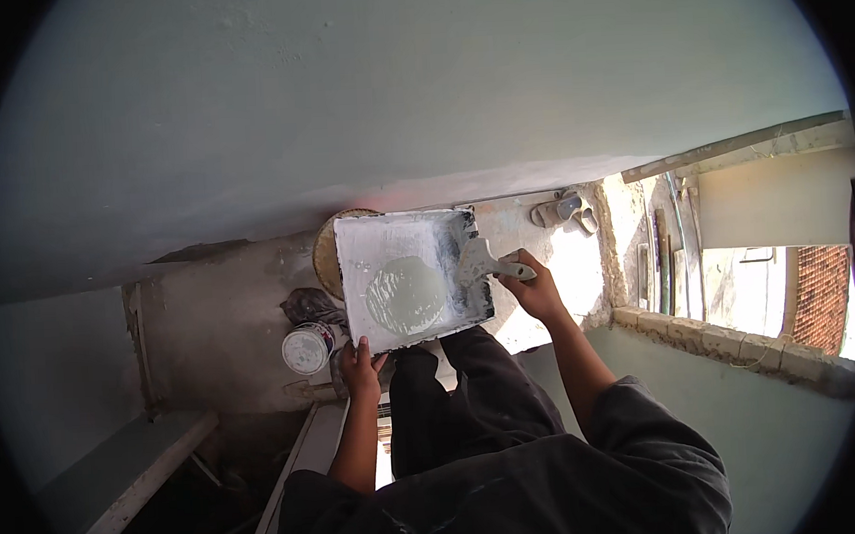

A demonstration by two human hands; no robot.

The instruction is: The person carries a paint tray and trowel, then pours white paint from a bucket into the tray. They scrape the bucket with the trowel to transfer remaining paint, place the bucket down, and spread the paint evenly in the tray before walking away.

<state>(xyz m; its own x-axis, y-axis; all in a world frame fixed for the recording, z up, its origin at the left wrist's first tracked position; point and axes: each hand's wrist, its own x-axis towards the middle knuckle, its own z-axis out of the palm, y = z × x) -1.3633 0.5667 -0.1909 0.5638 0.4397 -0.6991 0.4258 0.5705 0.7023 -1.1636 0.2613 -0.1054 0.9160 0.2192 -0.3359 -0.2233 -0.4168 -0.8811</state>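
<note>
My left hand (360, 370) grips the near left corner of a square paint tray (357, 251), its thumb over the rim. Pale paint (405, 295) lies in a rounded pool in the tray, with white smears around it and dark marks along the right wall. In my right hand (537, 285) is the handle of a wide, paint-covered paintbrush (485, 261). Its head points left over the tray's right side; whether the bristles touch the tray, I cannot tell.
A large pale wall (418, 84) rises ahead. Left of the tray stand a white bucket (306, 351) and a dark crumpled bag (309, 305). A round tan object (326, 258) shows behind it. Sandals (565, 211) lie at the far right, near a brick-edged opening (711, 334).
</note>
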